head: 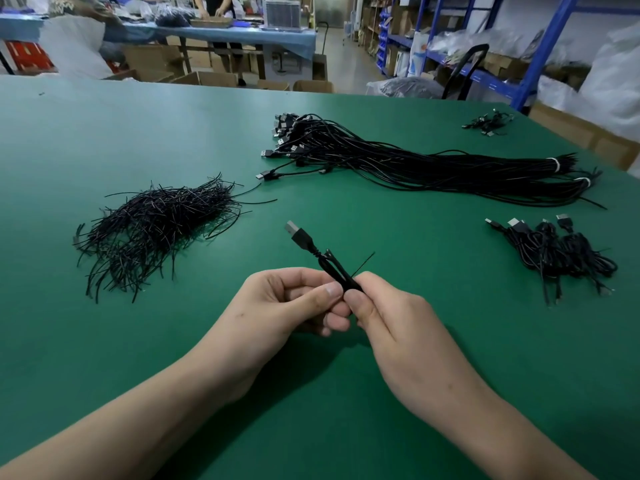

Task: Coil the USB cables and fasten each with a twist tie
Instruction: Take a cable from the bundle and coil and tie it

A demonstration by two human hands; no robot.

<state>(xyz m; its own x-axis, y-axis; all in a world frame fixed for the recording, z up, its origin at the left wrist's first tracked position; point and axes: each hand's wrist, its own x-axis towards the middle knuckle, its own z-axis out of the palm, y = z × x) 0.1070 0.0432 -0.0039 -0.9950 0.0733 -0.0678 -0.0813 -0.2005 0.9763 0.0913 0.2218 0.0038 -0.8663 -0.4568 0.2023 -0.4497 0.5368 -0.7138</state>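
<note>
A coiled black USB cable [323,261] is held above the green table [138,140], its plug pointing up and to the left. My left hand [291,299] pinches the coil from the left. My right hand [384,313] pinches it from the right, where a thin black twist tie [363,263] sticks up from my fingers. A heap of loose black twist ties [156,226] lies to the left. A long bundle of uncoiled USB cables [415,164] stretches across the far right. Several coiled cables [554,251] lie in a pile at the right.
A few more cables [490,123] lie near the table's far right corner. Beyond the table are cardboard boxes, blue shelving [485,64] and a blue-covered bench [225,32] where a person stands.
</note>
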